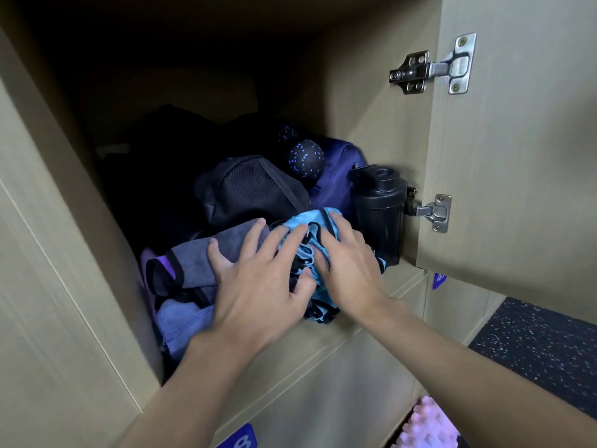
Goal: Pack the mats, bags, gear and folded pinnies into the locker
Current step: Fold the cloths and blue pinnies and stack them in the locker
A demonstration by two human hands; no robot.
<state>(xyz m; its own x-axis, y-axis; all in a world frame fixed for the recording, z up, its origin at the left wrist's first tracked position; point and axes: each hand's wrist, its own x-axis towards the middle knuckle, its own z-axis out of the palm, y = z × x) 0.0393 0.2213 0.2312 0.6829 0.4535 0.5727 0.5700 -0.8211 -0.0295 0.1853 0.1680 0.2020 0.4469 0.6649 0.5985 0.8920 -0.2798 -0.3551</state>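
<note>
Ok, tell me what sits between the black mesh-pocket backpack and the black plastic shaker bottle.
Head view: a dark purple fabric bag lies between the black mesh-pocket backpack and the black shaker bottle, with a black blue-speckled ball perched above it.

The locker (371, 108) is pale beige with a faint wood grain, its back lost in dark shadow. At the front edge of its shelf the bundled pinnies (303, 226) are sky blue with black trim. The cloth (206, 253) at their left is slate grey edged in black, lying over periwinkle fabric (181, 321). Behind them sit a black mesh bag (248, 185), a deep purple-blue bag (339, 176) and a black ball (305, 158) flecked with blue dots. The bottle (379, 202) by the right wall is plain black, and the hinges (433, 67) are silver. Outside, the floor (533, 337) is black with white speckles, and a knobbly item (426, 425) is pink.
</note>
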